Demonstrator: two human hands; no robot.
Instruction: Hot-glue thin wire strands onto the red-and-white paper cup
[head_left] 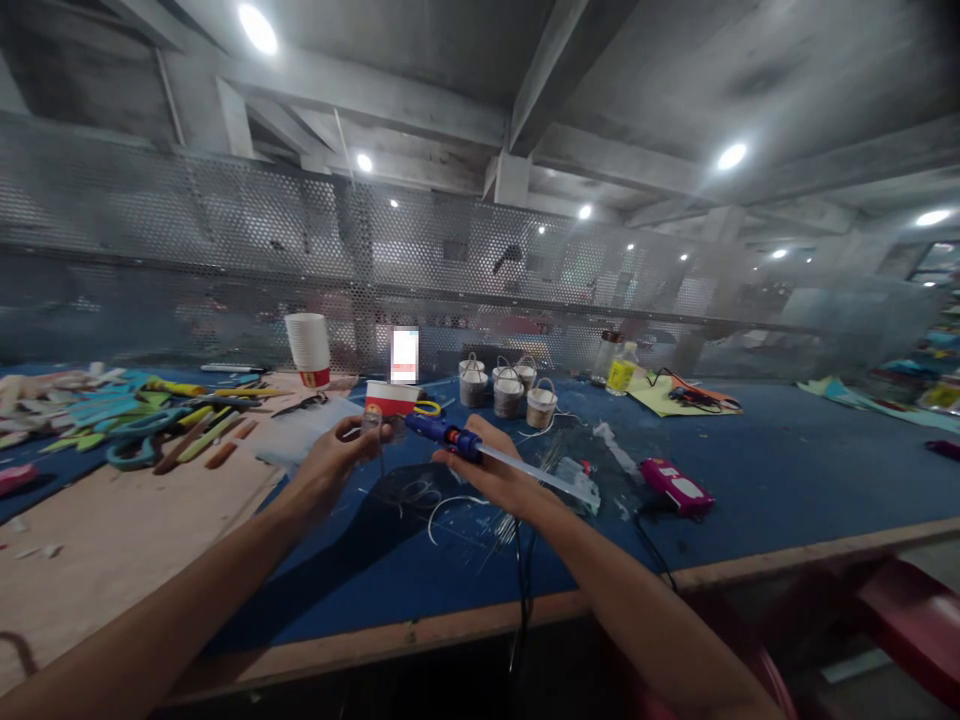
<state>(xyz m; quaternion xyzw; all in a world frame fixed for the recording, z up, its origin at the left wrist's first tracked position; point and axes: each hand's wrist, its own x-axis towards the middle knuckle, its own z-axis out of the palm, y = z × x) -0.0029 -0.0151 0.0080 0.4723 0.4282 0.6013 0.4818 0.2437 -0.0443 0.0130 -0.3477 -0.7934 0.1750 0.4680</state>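
My left hand is closed on a red and white paper cup piece, pinched between thumb and fingers. From the other side my right hand grips a blue hot glue gun. The gun's nozzle points left, close to the cup piece; whether they touch I cannot tell. A long translucent glue stick sticks out of the gun's rear, past my right wrist. Below the hands, loops of thin white wire lie on the blue table top.
Several small cups with wire handles stand behind my hands. A stack of paper cups and a lit phone screen are at the back. Scissors and tools lie left, a magenta box right. A black cord hangs over the edge.
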